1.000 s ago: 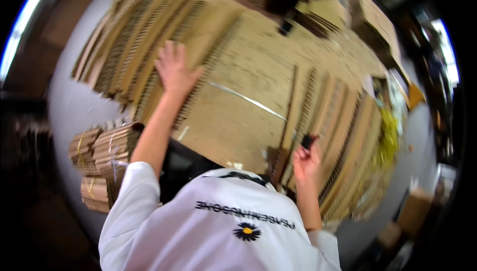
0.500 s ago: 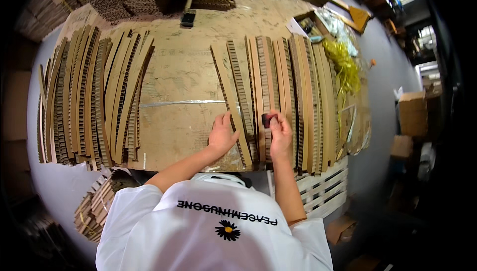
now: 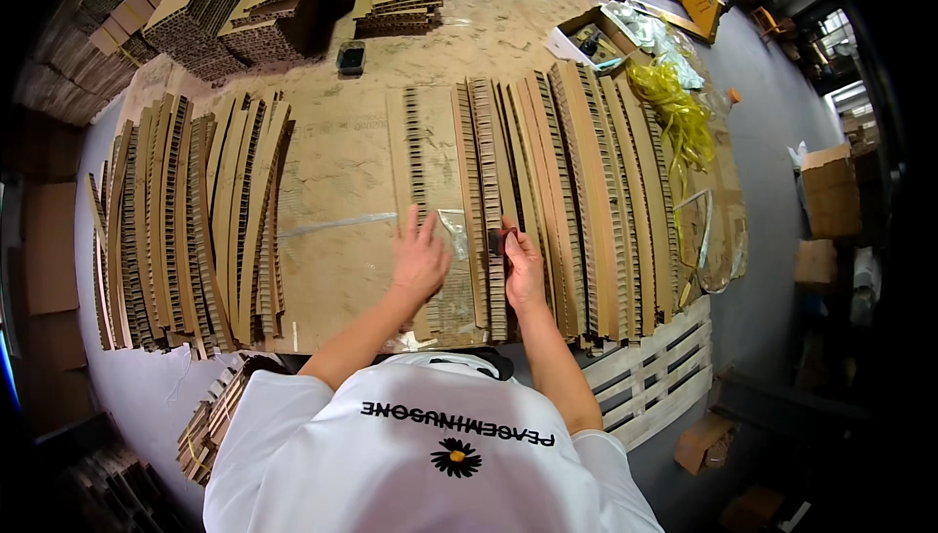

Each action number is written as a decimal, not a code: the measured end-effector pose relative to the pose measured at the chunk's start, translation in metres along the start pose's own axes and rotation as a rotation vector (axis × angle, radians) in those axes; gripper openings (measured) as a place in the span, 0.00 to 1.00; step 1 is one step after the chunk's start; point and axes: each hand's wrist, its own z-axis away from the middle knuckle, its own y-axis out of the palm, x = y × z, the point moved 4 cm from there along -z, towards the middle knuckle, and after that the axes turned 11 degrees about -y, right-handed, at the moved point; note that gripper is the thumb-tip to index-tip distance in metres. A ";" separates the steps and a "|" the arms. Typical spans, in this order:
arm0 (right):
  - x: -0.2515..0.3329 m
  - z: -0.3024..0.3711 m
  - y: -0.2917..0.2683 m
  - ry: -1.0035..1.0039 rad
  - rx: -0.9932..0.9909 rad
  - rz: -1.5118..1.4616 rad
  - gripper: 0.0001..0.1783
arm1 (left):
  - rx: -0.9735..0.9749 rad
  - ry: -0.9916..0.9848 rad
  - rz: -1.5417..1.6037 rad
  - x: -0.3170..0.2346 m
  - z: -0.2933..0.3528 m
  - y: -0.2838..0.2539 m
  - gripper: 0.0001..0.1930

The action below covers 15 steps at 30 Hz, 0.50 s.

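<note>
Left hand (image 3: 420,257) lies flat, fingers spread wide, pressed on a cardboard strip (image 3: 435,211) that runs away from the person across the brown table (image 3: 342,171). Right hand (image 3: 523,269) is closed around a small dark tool (image 3: 500,240), held at the near part of the honeycomb strip (image 3: 489,191) just beside the first one; what kind of tool it is cannot be told. A band of clear tape (image 3: 332,225) crosses the table surface to the left of the left hand. To the right, a row of long strips (image 3: 606,191) lies side by side, edges touching, fanned slightly. To the left, well apart from the hands, a second row (image 3: 186,220) of similar strips lies in the same direction. At the far edge stand stacks (image 3: 254,5) of flat brown sheets, with a small dark box (image 3: 351,57) near them. At the far right an open carton (image 3: 596,35) holds mixed items, and a tangle of yellow strapping (image 3: 679,113) lies beside the right row. A pale wooden pallet (image 3: 655,377) shows under the table's near right corner. Further brown cartons (image 3: 831,191) stand on the grey floor at right. A bundle (image 3: 210,416) of cut strips lies by the person's left side.
</note>
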 end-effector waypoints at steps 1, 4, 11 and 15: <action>-0.009 -0.002 0.007 -0.005 -0.017 -0.043 0.09 | -0.014 0.000 -0.007 0.017 0.003 -0.006 0.14; -0.037 -0.003 0.044 0.073 0.064 -0.073 0.09 | -0.036 -0.038 -0.007 0.058 0.015 -0.024 0.13; -0.052 -0.004 0.098 0.015 0.060 -0.068 0.16 | -0.112 -0.169 -0.100 0.131 0.037 -0.056 0.22; -0.046 -0.014 0.091 -0.002 0.040 -0.004 0.13 | -0.291 -0.360 0.143 0.142 0.038 -0.061 0.35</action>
